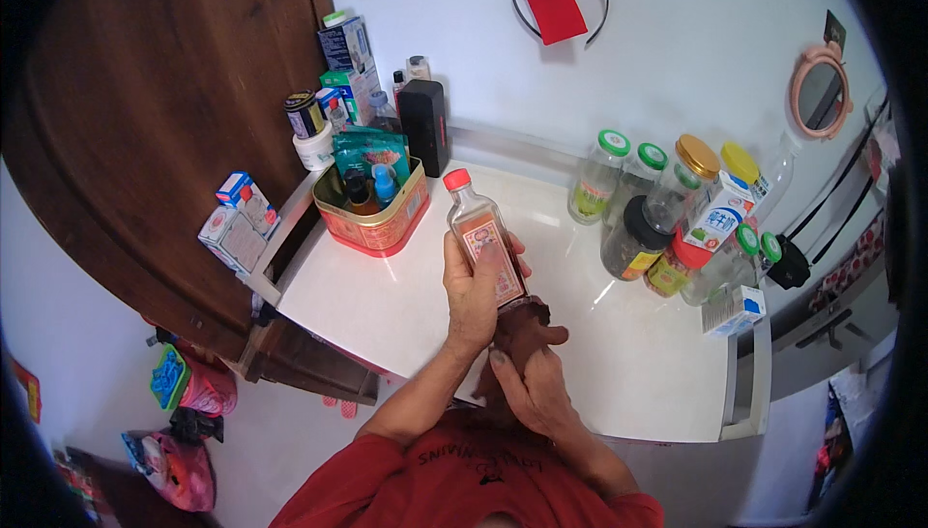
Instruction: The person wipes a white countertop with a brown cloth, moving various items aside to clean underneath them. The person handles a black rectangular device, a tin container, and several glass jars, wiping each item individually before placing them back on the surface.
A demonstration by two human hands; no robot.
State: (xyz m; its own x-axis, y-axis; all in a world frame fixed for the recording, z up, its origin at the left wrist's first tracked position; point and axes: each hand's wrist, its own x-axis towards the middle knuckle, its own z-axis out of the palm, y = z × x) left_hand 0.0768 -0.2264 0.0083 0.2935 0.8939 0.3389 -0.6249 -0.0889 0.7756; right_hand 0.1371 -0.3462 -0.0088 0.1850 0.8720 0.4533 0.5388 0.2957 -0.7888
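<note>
A flat clear glass bottle (481, 228) with a red cap and a patterned label tilts up over the white table. Wrapped round its body, my left hand (471, 304) keeps the thumb across the label. My right hand (544, 393) is closed on a brown cloth (522, 328), which meets the bottle's base. Part of the cloth hangs down toward my red shirt.
On the white table (387, 301), a tin box (372, 230) of small bottles and packets stands at left, beside a black box (423, 127). Several lidded glass jars (592, 185) and a milk carton (717, 214) crowd the right side. Raised rails edge the table.
</note>
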